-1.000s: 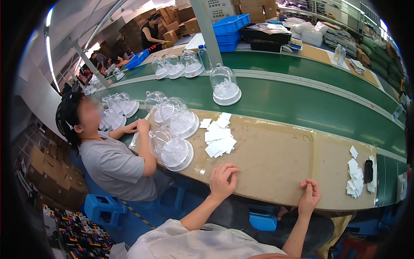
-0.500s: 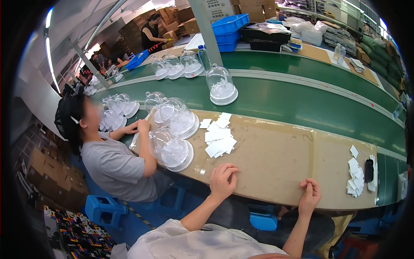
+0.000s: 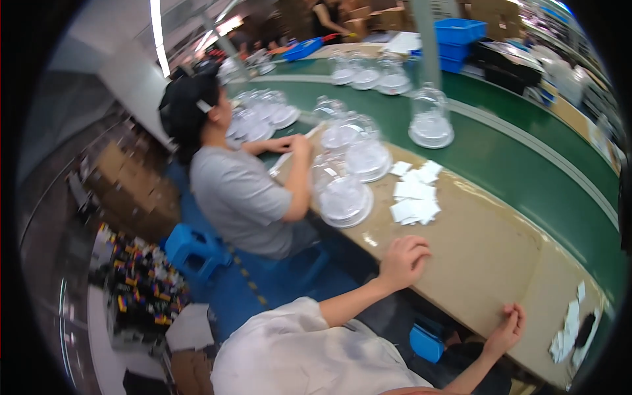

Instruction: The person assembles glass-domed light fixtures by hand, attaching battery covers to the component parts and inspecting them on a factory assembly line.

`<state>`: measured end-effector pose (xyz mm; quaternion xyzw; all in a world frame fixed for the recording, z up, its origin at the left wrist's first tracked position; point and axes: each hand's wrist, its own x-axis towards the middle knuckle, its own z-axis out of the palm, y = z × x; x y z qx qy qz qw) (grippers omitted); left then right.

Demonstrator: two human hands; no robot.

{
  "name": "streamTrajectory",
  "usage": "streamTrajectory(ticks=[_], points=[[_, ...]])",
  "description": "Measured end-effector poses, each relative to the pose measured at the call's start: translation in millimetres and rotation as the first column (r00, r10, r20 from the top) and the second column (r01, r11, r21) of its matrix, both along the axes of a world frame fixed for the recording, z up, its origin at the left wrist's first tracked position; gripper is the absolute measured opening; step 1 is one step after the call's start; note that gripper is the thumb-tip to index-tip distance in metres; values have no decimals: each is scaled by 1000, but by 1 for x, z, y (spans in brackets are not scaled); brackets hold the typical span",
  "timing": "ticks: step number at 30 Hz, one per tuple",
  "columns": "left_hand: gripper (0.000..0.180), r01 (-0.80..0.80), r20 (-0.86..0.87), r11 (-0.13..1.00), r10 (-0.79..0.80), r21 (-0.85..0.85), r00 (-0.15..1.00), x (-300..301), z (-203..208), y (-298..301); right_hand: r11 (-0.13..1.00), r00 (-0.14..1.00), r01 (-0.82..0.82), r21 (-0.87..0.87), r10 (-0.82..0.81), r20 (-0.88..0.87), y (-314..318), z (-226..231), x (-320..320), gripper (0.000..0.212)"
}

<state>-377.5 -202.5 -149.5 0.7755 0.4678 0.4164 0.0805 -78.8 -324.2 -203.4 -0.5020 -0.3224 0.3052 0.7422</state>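
Note:
My left hand (image 3: 404, 262) rests at the near edge of the cardboard-covered table (image 3: 477, 243), fingers loosely curled with gaps between them and nothing visible in them. Just beyond it lies a loose pile of white cards (image 3: 416, 199). My right hand (image 3: 505, 332) is at the same edge farther right, its fingers slightly bent and apart, holding nothing that I can see. A second batch of white cards (image 3: 564, 337) lies right of it, beside a dark oblong object (image 3: 584, 329). Clear domes on white round bases (image 3: 345, 201) stand in a cluster to the left.
A co-worker in a grey shirt (image 3: 243, 197) sits at my left, hands near more domes (image 3: 260, 115). A green conveyor (image 3: 507, 145) runs behind the table, with one dome (image 3: 431, 122) on it. Blue stool (image 3: 196, 251), blue crates (image 3: 459, 43) and cartons (image 3: 135, 187) are around.
The view has swung left, so the scene sits farther right and is tilted and blurred. Both my hands stay at the table edge; the domes and cards look unmoved.

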Motion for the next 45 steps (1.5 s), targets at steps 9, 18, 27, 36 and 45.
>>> streamTrajectory(ticks=[9, 18, 27, 36, 45], points=[[13, -27, 50, 1000, 27, -6, 998, -6, 2, -10, 995, 994, -100, 22, 101, -35, 4, 1, 4, 22], [13, 48, 92, 999, -48, 6, 995, 0, 1, 1, 1000, 999, 20, -7, -20, -26, -9, -10, 12, 21], [10, 86, 53, 996, -86, -8, 995, -21, -21, 9, 994, 995, -32, -103, 22, -101, 22, 24, -28, 17], [12, 178, 87, 978, -169, -108, 982, 5, -17, -8, 999, 997, 39, -37, -41, -63, -7, 35, -15, 17], [14, 172, 111, 981, -162, -88, 980, -4, -16, -4, 999, 994, -32, -27, 29, -104, 5, 33, -21, 17]])
